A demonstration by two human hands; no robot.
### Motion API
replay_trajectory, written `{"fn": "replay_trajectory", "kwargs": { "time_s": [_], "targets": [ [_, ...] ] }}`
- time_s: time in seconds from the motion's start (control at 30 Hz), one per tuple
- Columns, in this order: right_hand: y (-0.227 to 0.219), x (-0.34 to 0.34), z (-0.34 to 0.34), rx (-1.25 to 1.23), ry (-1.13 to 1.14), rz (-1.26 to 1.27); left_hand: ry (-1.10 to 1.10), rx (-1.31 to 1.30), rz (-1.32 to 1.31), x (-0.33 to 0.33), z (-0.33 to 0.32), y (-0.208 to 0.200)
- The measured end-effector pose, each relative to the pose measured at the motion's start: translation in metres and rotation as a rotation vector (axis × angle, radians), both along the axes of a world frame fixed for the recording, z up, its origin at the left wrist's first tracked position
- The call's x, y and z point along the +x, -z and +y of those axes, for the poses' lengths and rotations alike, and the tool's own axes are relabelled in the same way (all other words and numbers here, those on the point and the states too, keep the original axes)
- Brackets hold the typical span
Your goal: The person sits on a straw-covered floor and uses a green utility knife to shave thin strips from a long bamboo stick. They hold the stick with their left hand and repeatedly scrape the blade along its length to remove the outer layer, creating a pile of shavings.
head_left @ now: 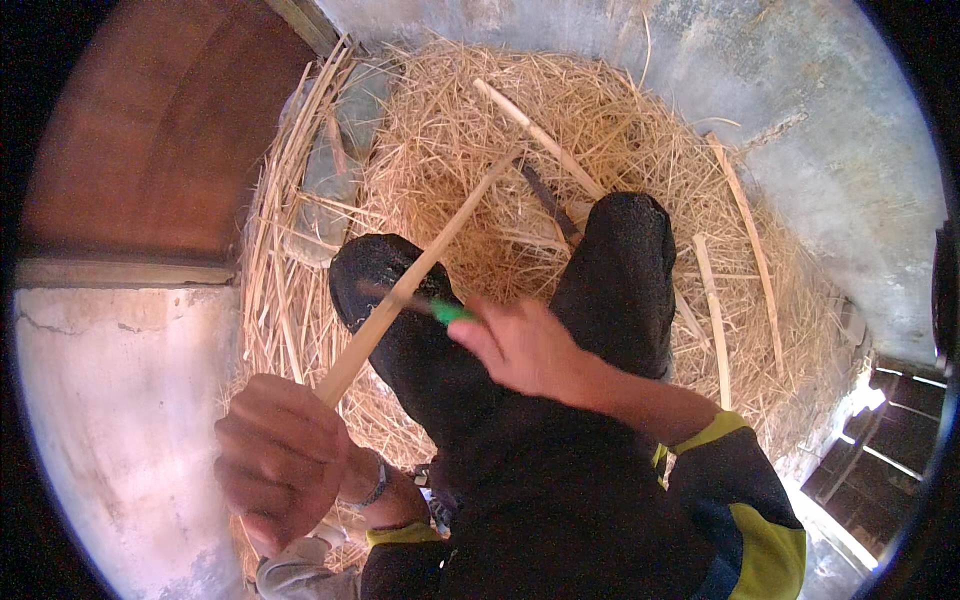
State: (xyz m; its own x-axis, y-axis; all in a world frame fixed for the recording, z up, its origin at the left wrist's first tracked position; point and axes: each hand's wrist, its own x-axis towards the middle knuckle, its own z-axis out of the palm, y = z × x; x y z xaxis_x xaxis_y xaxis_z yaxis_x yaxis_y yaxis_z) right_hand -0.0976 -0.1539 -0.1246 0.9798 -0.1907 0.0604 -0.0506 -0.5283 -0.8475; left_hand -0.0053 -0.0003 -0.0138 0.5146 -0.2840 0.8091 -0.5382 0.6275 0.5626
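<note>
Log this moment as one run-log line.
left hand: gripping pale stick | right hand: holding green-handled tool, far end blurred across stick | around: loose straw, other sticks

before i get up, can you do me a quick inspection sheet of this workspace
surface: straw spread over much of the ground
work things: pale stick slanting over the left knee; green-handled tool crossing it, its far end blurred
clutter: loose sticks at the right; long strips at the left; dark strip, perhaps a blade, by the right knee
hands: left hand closed round the stick's near end; right hand closed on the tool's handle
cables: nothing seen
surroundings: grey wall ahead and right; brown panel at upper left
</note>
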Motion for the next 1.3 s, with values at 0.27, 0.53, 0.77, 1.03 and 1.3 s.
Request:
{"fn": "replay_trajectory", "kwargs": {
  "time_s": [0.27,0.53,0.77,1.03,1.3],
  "targets": [
    [0.018,0.011,-0.014,-0.114,0.121,0.094,0.144,0.011,0.035,0.000,-0.004,-0.001],
    [0.067,0.023,-0.027,-0.195,0.216,0.137,-0.100,-0.021,0.087,-0.002,0.000,0.001],
    [0.077,0.033,-0.039,-0.165,0.159,0.165,-0.084,-0.081,0.205,0.004,0.025,0.013],
    [0.075,0.044,-0.045,-0.168,0.175,0.153,-0.040,-0.082,0.143,0.012,0.009,0.005],
    [0.094,0.062,-0.062,-0.105,0.152,0.178,-0.030,-0.089,0.142,0.024,0.015,0.004]
  ]
}}
